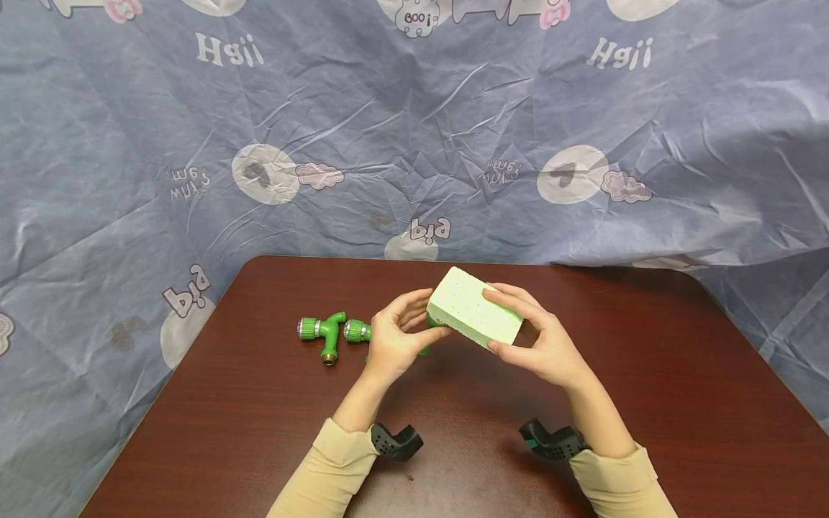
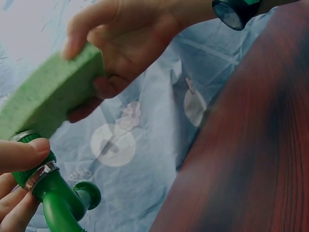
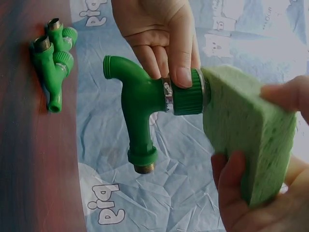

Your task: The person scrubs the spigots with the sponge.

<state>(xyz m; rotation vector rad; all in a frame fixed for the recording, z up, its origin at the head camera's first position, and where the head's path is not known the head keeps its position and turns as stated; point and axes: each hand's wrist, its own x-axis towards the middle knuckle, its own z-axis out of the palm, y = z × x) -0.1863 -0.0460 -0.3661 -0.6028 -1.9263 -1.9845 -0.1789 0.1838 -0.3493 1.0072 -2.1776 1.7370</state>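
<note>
Green sponge [image 1: 476,308] against tap [image 3: 136,104], "BOO" [image 1: 417,19] on cloth [image 1: 388,93]

Sponge held against a green tap's knob

The sponge [image 1: 476,308], a pale green, pitted block, is tilted above the surface [image 1: 648,345], gripped along its edges by the right fingers [image 1: 518,303]. One broad face meets the end of the ribbed knob on the green tap [image 3: 136,96]. Pinched at that knob by the left fingers [image 3: 180,60], the glossy tap has a silvery collar, a curved arm and a straight arm ending in brass-coloured metal.
</note>
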